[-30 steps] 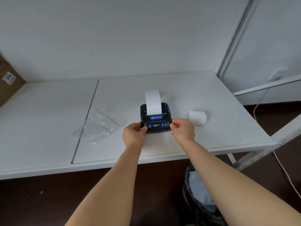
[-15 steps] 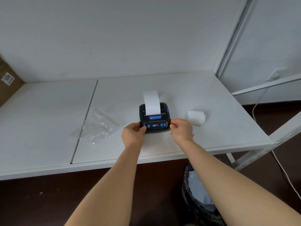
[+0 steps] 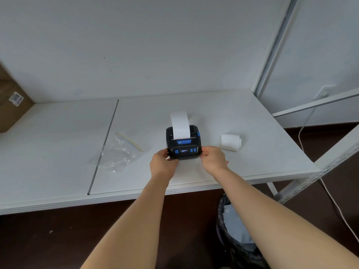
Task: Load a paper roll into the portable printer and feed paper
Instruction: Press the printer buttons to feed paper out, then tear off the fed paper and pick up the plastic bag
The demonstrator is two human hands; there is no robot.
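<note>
A black portable printer (image 3: pixel 183 145) with blue buttons and a lit display sits on the white table (image 3: pixel 252 152). A white paper strip (image 3: pixel 180 124) curls up out of its closed lid. My left hand (image 3: pixel 162 165) grips the printer's front left corner. My right hand (image 3: pixel 212 159) holds the front right corner. A spare white paper roll (image 3: pixel 230 142) lies on its side to the right of the printer, untouched.
An empty clear zip bag (image 3: pixel 116 152) lies left of the printer, across the table seam (image 3: pixel 103 146). A cardboard box (image 3: pixel 11 101) stands at the far left. A bin with a black liner (image 3: pixel 237 233) is under the table's front edge, and a white cable (image 3: pixel 334 200) hangs at right.
The hands and printer have stayed put. The view has drifted slightly, and the paper strip looks about the same length.
</note>
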